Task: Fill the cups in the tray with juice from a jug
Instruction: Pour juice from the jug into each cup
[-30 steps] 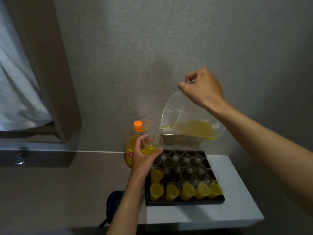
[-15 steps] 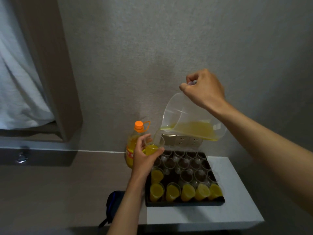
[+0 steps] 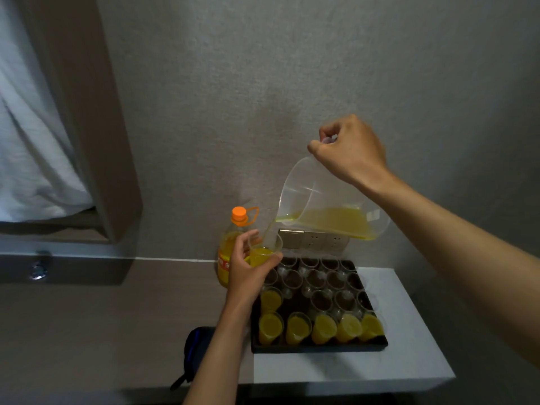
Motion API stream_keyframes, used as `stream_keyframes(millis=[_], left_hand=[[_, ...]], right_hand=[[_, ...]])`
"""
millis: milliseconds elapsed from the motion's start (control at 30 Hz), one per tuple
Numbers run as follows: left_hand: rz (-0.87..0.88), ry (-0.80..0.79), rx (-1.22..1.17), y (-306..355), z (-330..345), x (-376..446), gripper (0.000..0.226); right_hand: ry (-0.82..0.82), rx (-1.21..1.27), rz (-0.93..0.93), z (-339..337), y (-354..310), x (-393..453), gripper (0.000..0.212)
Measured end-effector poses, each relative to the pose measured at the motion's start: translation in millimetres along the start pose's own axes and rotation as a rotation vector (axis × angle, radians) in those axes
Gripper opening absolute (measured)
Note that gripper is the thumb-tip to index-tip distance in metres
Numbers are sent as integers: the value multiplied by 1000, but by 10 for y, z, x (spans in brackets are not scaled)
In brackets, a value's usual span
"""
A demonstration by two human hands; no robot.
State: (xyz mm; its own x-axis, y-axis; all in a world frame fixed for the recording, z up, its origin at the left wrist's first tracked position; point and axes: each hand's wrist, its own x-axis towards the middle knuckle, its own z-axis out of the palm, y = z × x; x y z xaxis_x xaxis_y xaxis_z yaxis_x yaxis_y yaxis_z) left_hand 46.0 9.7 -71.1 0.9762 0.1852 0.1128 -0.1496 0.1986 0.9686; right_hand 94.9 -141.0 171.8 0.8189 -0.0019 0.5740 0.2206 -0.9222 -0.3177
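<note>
— What's the right hand doing?

— Its fingers are curled tight round the handle of the jug, up above the far edge of the tray. The jug is clear plastic, tipped well over to the left, with yellow juice pooled along its low side and reaching the spout.

— And the left hand?

— It grips one cup, fingers and thumb wrapped round it, lifted off the tray just past its far left corner. The cup sits right under the jug's spout and is partly full of juice.

— How does the tray stand?

— It's black, on a white top, near that top's left edge. Five full cups line the tray's near edge, and a sixth full one sits behind them at the left edge. The empty cups fill the rest, back to the far edge.

— Anything beside it?

— A bottle of yellow drink with an orange cap stands on the brown counter, by the tray's far left corner, partly hidden by the left hand. A dark pouch with blue trim lies at the counter's near edge, left of the tray. A socket plate is on the wall under the jug.
</note>
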Motion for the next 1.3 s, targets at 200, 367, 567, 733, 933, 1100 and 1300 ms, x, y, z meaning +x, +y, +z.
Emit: stream_keyframes(millis=[200,367,567,733,933,1100,1300], left_hand=[[-18,21,-17,-1,-15,-14,61],[-27,15,-18,-9,-23,4,61],[-18,6,-17,-13,-21,19,62],[-27,4,3,-36,-38,32,63],[-39,4,6,-39,-60,33,62],[-24,10,0,-57,-65,45,61],[-26,4,-6,-45,-81,52,61]], right_hand=[[-1,4,-2,2,-28,-12,31],[-10,19,-19,28,-22,-23,34],[-13,12,-19,44,-18,-18,32],[-19,14,-20,69,-14,-10,30],[-26,17,-21,96,-11,-9,33],[-28,7,-12,121,-22,-4,31],[-32,2,-15,140,-26,-2,29]])
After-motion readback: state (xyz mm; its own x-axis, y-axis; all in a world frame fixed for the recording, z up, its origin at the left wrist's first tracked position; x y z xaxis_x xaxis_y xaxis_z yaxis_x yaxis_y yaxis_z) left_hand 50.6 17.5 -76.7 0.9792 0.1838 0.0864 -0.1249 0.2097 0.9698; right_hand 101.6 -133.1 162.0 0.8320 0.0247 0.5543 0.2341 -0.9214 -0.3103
